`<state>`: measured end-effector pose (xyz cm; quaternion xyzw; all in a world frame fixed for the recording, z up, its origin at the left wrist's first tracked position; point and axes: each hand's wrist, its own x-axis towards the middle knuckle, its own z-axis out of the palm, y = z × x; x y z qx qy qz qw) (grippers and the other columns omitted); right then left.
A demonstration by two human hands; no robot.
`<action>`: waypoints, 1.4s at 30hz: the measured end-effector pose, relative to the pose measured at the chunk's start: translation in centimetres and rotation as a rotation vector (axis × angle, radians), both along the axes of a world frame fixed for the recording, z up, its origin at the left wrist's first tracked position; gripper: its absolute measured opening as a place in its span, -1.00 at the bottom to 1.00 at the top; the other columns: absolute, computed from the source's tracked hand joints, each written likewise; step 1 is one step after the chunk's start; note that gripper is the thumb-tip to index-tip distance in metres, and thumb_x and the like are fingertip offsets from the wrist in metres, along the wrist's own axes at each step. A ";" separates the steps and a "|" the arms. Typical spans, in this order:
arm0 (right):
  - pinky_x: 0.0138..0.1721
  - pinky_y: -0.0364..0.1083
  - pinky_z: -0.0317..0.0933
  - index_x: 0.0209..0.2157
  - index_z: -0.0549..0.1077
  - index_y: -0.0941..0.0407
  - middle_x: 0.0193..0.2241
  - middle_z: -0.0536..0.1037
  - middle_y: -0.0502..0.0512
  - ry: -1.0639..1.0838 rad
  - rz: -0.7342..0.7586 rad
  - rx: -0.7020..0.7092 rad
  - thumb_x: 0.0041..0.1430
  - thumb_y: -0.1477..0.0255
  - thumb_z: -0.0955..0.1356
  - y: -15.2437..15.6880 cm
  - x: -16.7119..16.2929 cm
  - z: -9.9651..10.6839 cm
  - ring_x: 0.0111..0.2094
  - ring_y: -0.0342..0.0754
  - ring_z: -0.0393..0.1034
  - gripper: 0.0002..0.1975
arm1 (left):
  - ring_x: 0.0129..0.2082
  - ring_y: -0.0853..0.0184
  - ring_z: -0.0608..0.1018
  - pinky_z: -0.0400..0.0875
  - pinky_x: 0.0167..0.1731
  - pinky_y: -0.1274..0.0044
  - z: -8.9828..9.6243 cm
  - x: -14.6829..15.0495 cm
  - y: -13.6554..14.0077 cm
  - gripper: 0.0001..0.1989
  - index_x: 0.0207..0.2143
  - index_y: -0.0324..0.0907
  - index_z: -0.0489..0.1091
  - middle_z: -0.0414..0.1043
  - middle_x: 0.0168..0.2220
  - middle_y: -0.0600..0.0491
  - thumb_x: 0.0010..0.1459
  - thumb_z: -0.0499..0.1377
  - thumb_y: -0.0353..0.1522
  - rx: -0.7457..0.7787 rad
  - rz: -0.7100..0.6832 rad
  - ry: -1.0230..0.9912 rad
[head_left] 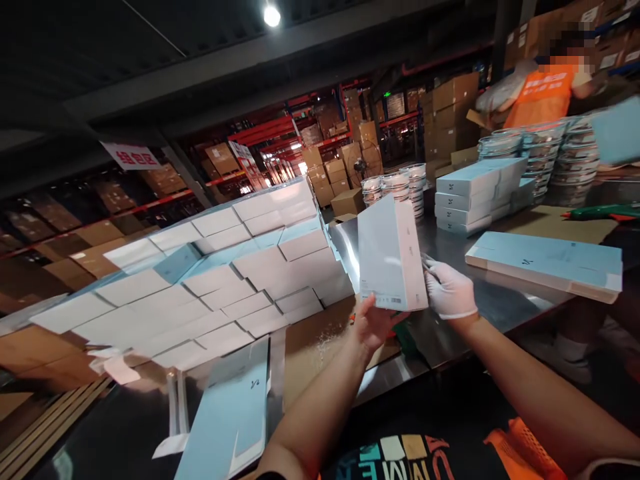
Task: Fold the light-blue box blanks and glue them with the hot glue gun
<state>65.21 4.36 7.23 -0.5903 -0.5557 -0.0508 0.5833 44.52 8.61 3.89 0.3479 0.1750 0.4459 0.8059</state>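
"Where's the carton [383, 260]?"

"Mid-view, tilted upright over the table [440, 343]. Take it as the dial's centre. The left hand [371, 323], bare, grips its lower edge at half past six, thumb on the near face, other fingers mostly hidden."

"And the right hand [453, 291]?"

"Gloved, at four o'clock, fingers part curled by the carton's side. Something thin and dark shows at the fingertips; I can't tell what it is, or whether the hand is closed on it."

"What else is obscured?"

"A green thing [407, 339] at six, largely behind the carton and hand. The blue box [233, 400] at eight is cut off by the bottom edge, the green tool [600, 212] near three by the right. At two, a co-worker [543, 97] has a blurred-out head. The lettering on the carton is too small to read."

"Materials?"

"Carton: smooth, pale, sharp-cornered. Glove: white, close-fitting. Table: dark, glossy. Cardboard [303, 373] at seven: matt brown, sprinkled with white crumbs. Pile [273, 270] at nine: white oblong blocks laid like bricks. Round stacks [395, 190] at twelve: shiny, ridged, contents unclear."
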 end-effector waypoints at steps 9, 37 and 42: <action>-0.06 0.10 0.40 -0.36 0.51 0.00 -0.30 0.62 0.15 0.244 0.002 0.299 0.25 0.10 0.49 -5.0 2.6 8.3 -0.23 0.07 0.53 -0.71 | 0.02 0.15 0.60 0.52 0.00 0.38 -3.8 -12.7 -2.3 0.03 0.32 -0.06 0.30 0.52 0.17 -0.09 -0.22 0.59 -0.24 0.367 0.609 0.474; 0.14 0.20 0.47 0.06 0.54 0.08 -0.03 0.67 0.22 0.544 0.680 -0.217 0.26 0.11 0.43 -1.6 -16.3 -5.0 0.05 0.24 0.57 -0.55 | -0.01 0.08 0.60 0.54 -0.01 0.31 -5.7 -15.4 -5.6 -0.39 0.03 -0.14 0.52 0.52 0.01 -0.14 0.27 0.26 0.18 0.874 0.935 0.628; 0.11 0.11 0.48 0.44 0.18 0.00 0.25 0.54 0.23 0.588 0.672 -0.182 0.16 0.34 0.39 -0.7 -15.8 -3.9 0.08 0.11 0.56 -0.19 | 0.23 -0.05 0.52 0.44 0.21 0.19 -7.2 -16.0 -5.5 -0.27 0.16 -0.07 0.46 0.52 0.08 -0.14 0.10 0.43 0.14 0.957 0.966 0.650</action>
